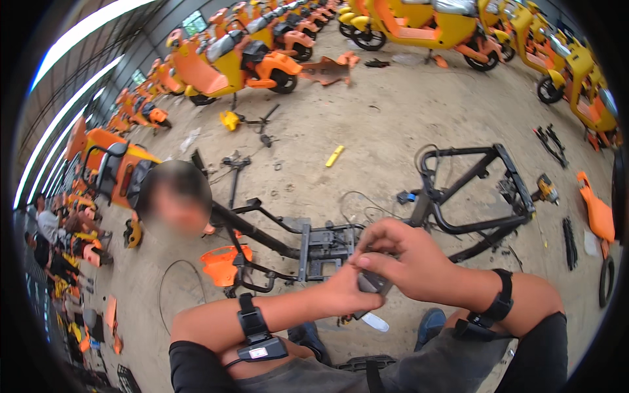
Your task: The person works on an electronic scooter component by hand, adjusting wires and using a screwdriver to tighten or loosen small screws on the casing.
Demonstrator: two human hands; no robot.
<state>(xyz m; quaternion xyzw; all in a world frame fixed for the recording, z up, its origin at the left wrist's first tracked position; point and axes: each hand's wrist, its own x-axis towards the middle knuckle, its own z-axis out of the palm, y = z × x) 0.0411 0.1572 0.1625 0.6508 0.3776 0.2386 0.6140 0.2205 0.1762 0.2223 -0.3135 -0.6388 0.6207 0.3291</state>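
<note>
My left hand (349,289) is closed on a small dark grey part (373,282), held low in the middle of the view above a black scooter frame (496,229). My right hand (396,257) sits over the top of the same part with bent fingers, thumb and index together; whether something smaller is between them I cannot make out. The frame's middle plate (318,243) lies just beyond my hands, partly hidden by them.
An orange plastic panel (223,265), yellow tool (335,156), power drill (546,191) and tire (606,281) lie around. A person's blurred head (175,193) is at left, near an orange scooter (121,173); other people (49,242) are farther left. Rows of scooters (426,26) stand behind.
</note>
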